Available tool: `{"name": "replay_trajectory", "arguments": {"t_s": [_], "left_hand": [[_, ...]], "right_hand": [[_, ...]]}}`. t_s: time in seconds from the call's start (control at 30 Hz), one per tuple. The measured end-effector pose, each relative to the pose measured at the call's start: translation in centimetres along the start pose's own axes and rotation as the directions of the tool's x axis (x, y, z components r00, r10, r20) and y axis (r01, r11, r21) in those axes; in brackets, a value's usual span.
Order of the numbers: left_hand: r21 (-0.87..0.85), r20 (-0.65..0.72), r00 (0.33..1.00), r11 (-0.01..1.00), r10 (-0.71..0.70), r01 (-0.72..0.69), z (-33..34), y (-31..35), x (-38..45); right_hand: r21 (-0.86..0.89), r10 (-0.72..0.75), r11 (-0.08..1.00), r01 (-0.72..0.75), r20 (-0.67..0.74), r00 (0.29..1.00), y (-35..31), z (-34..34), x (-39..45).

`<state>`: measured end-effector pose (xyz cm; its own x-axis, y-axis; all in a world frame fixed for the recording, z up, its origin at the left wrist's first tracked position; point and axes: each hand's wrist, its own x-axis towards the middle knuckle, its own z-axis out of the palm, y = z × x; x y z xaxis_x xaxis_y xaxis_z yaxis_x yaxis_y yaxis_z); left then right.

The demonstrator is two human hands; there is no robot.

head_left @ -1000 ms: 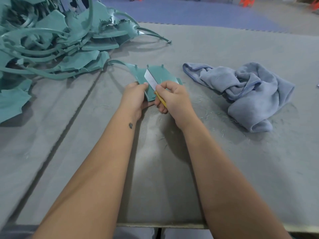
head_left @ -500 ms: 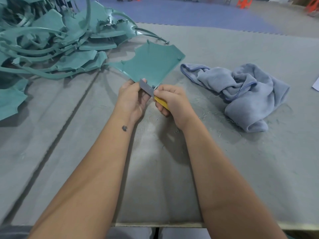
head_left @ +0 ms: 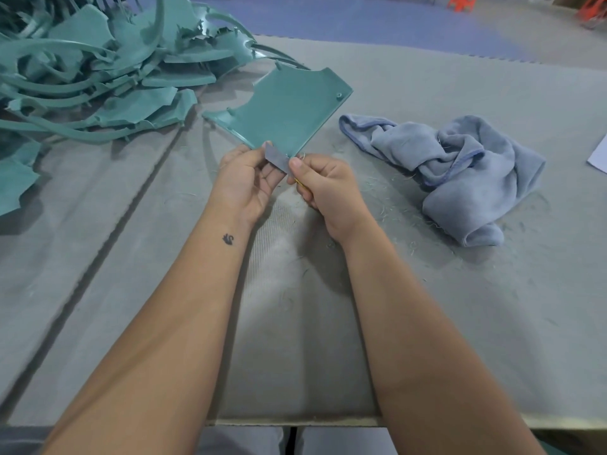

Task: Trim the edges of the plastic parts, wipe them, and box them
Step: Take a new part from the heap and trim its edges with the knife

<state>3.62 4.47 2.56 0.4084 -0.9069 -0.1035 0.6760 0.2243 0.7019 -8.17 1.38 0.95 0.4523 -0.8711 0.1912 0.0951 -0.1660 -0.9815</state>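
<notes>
Head view: person seated at a grey felt-covered desk [head_left: 427, 323], both bare forearms reaching forward. Left hand [head_left: 244, 178] holds a flat teal plastic part [head_left: 292, 110] by its near corner, thumb on top, fingers [head_left: 272, 174] curled underneath, pinching the part. The part is lifted off the desk, tilted up and away, with small pegs standing up from its face and a curved notch on its left edge. Right hand [head_left: 325, 188] grips a knife [head_left: 279, 159] with a grey blade; a bit of yellow handle shows under the thumb. Right fingers curled tight round the handle, thumb pressed on top near the blade. The blade lies against the near bottom edge of the part, just beside the left thumb; a thin shaving curls off next to the right thumb.

Far left: a big pile of teal plastic scraps [head_left: 98, 77], strips and jagged offcuts, well apart from the hands. Right of the part: a crumpled blue-grey cloth [head_left: 460, 169] lying on the desk, near the right hand but not touching. Fine plastic shavings [head_left: 387, 198] scattered on the desk between the right hand and the cloth. White paper corner [head_left: 599, 156] at the right edge. Small dark tattoo on the left wrist.
</notes>
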Motion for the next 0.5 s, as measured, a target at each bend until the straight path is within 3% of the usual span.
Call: {"name": "replay_trajectory", "arguments": {"t_s": [0.5], "left_hand": [[0.021,0.027,1.0,1.0,0.0,0.0,0.15,-0.2,-0.08]], "right_hand": [[0.061,-0.022,0.998,0.026,-0.051,0.998,0.35,-0.41,0.02]]}}
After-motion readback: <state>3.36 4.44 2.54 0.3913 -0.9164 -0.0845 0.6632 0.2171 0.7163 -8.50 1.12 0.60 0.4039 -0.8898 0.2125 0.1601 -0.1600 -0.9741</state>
